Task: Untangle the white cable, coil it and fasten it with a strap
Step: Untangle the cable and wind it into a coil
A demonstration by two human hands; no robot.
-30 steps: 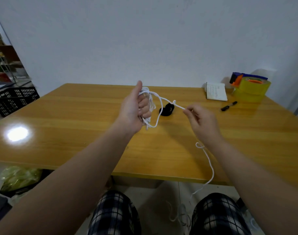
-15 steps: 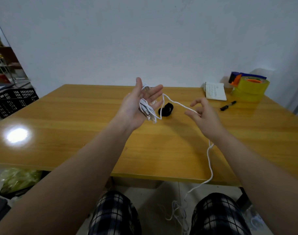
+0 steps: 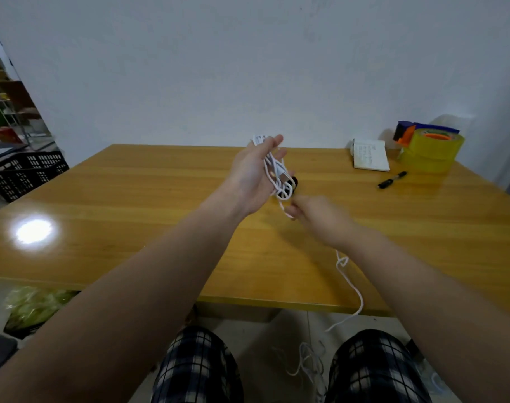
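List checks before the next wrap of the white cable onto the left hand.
1. Coil seated: ok, white cable loops lie across the open left hand.
2. Grip of the right hand on the cable: cannot tell, blurred.
3. Tail kink-free: not ok, a small loop sits below the right wrist.
4. Floor slack: not ok, looks bunched between the knees.
5. Strap ready: ok, black strap lies on the table behind the coil, partly hidden.

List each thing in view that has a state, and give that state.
white cable, partly coiled, tail hanging off the table, kinked near the wrist.
left hand, open, loops lying across it.
right hand, blurred, pinching the cable below the coil.
black strap, on the table, not yet used.
notepad, closed.
marker, lying flat.
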